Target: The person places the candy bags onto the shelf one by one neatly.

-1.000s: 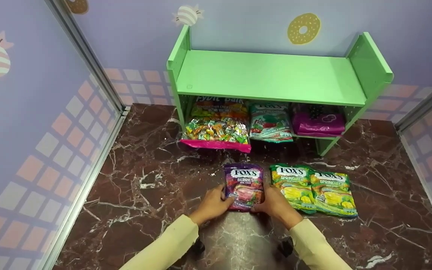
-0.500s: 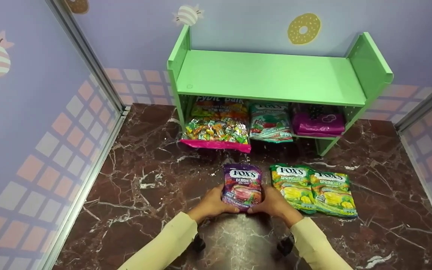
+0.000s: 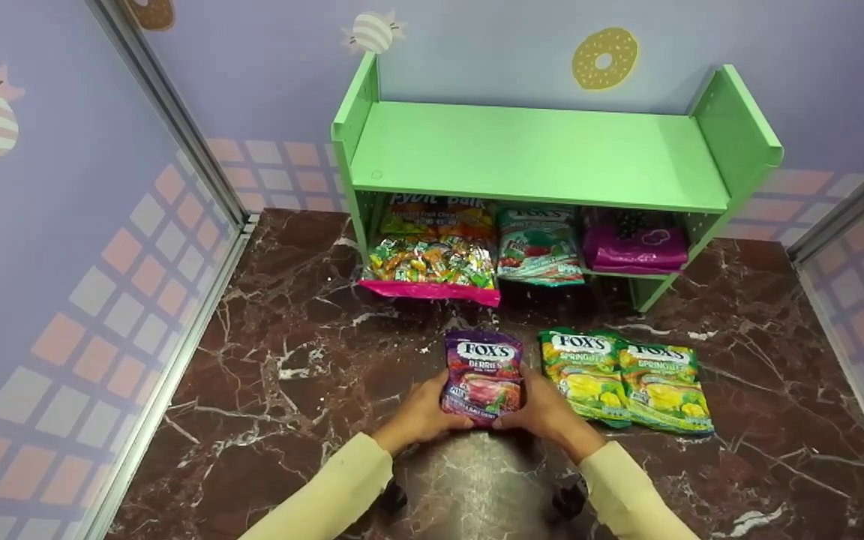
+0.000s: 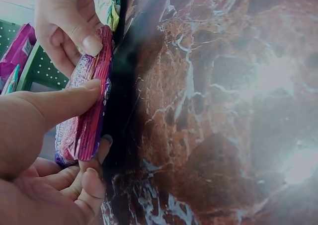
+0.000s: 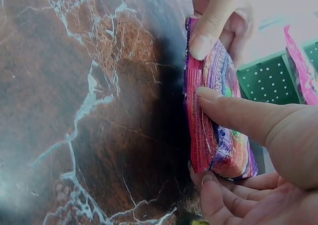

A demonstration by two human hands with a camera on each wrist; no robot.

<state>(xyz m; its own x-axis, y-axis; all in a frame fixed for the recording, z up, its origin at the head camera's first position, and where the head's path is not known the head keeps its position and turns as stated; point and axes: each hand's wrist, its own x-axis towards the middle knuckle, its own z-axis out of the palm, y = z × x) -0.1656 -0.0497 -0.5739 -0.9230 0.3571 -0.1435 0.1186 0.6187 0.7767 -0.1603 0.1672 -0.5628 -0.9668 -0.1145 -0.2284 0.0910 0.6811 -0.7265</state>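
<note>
A purple Fox's Berries candy bag [image 3: 483, 375] is held between both hands in front of the green shelf. My left hand [image 3: 424, 412] grips its lower left side, and my right hand [image 3: 548, 409] its lower right. In the left wrist view, the left thumb presses the crimped bottom edge of the bag [image 4: 92, 111] while curled fingers lie behind it. The right wrist view has the right thumb on that same edge of the bag [image 5: 213, 115], fingers curled underneath. Just right of the right hand lie two green Fox's Spring Tea bags [image 3: 582, 375], side by side.
The green shelf [image 3: 537, 150] stands against the back wall. Its lower level holds a large fruit chew bag [image 3: 432, 259] jutting forward, a teal Fox's mint bag [image 3: 541, 251] and a magenta pack [image 3: 636, 244]. Dark marbled tabletop [image 3: 274, 420] spreads around the hands.
Both thumbs have come inward along the bottom edge of the purple candy bag, and the bag has shifted slightly left. The green bags and shelf goods stay where they were.
</note>
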